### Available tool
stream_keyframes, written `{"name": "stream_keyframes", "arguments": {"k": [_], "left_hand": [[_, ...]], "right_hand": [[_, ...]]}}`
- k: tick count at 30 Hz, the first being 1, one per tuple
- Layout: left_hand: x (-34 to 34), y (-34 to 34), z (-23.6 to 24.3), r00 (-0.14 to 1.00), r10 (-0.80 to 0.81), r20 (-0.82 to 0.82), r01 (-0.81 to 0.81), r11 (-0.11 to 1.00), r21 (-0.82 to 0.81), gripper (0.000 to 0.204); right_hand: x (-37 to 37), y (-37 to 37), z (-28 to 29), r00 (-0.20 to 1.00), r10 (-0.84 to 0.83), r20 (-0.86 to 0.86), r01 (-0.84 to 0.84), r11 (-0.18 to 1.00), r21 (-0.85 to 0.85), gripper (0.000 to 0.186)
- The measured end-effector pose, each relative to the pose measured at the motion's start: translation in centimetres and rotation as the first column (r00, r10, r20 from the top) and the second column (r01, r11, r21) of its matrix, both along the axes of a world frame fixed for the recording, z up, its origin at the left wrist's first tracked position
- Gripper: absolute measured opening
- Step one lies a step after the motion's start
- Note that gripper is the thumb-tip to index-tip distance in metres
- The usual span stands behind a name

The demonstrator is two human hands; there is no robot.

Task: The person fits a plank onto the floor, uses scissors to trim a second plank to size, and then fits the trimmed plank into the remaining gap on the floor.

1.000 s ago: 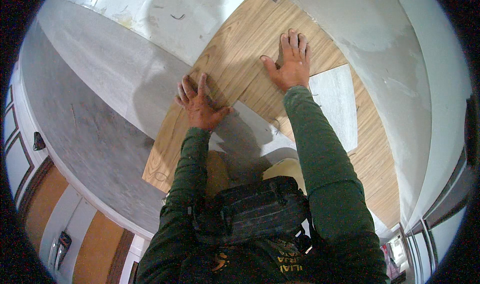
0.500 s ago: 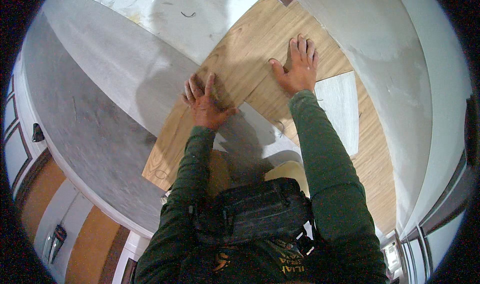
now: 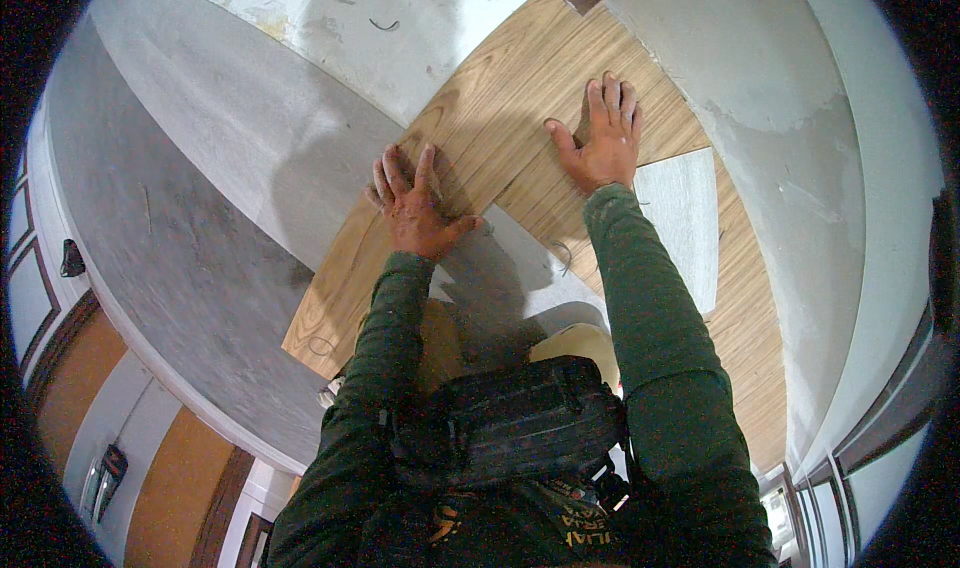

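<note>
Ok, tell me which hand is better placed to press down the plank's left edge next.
Probably the left hand. It lies flat at the wood-grain plank's left edge, beside the bare grey floor. The right hand is flat farther right, near the grey patch.

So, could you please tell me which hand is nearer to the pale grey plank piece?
Right. The right hand lies flat just left of the grey plank piece; the left hand is farther left.
</note>
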State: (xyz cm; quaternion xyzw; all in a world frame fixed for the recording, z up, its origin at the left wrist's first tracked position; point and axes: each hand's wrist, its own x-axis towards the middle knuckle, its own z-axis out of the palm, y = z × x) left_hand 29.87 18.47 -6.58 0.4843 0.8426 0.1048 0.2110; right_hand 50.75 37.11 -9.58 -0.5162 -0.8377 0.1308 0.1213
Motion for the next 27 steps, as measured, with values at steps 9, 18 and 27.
{"name": "stream_keyframes", "arguments": {"k": [9,18,27], "left_hand": [[-0.3,-0.3,-1.0,1.0,-0.017,-0.02,0.018,0.998,0.055,0.123],[-0.1,-0.3,-0.4,1.0,-0.012,0.014,0.012,0.998,0.062,0.122],[-0.3,-0.7,-0.6,0.999,-0.041,-0.036,0.042,0.998,0.051,0.125]], "right_hand": [[-0.1,0.1,-0.2,1.0,0.007,0.022,-0.007,1.0,0.008,0.085],[-0.1,-0.1,0.0,1.0,0.001,-0.019,-0.001,1.0,-0.001,0.08],[-0.2,-0.2,0.2,1.0,0.014,-0.026,-0.014,1.0,0.01,0.079]]}}
